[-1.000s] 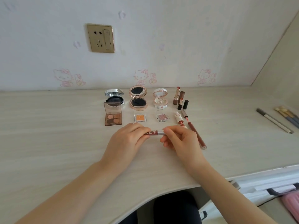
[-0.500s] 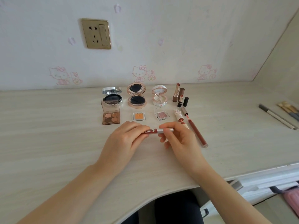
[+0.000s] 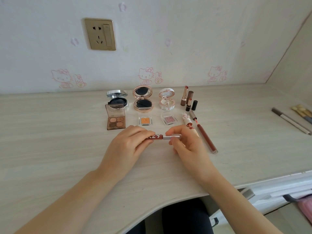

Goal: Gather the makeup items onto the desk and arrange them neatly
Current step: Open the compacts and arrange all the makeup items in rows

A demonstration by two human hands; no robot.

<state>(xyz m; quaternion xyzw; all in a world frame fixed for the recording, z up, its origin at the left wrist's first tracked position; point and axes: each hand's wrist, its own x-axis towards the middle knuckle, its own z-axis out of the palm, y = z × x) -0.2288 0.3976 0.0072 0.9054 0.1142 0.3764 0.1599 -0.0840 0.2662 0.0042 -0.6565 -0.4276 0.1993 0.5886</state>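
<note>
Head view: near centre, over the pale wood-grain bench (image 3: 50, 132), the hands clamp one lip gloss tube (image 3: 162, 136). The left hand (image 3: 125, 146) wraps the dark red barrel and the right hand (image 3: 187, 146) pinches the silver cap. White letters on the barrel, partly covered, read "KEY". Open compacts (image 3: 143, 102) stand at 12 o'clock. Behind are cartoon-cat wallpaper (image 3: 146, 75) and a gold wall socket (image 3: 100, 34) at 11.

The right hand (image 3: 190, 147) has slid its hold along the slim dark-red lip gloss tube (image 3: 157, 137). Its shiny silver cap (image 3: 172, 136), a second ago buried under the fingertips (image 3: 173, 131), now shows nearly whole, far end poking out past them (the view has drifted slightly too).
</note>
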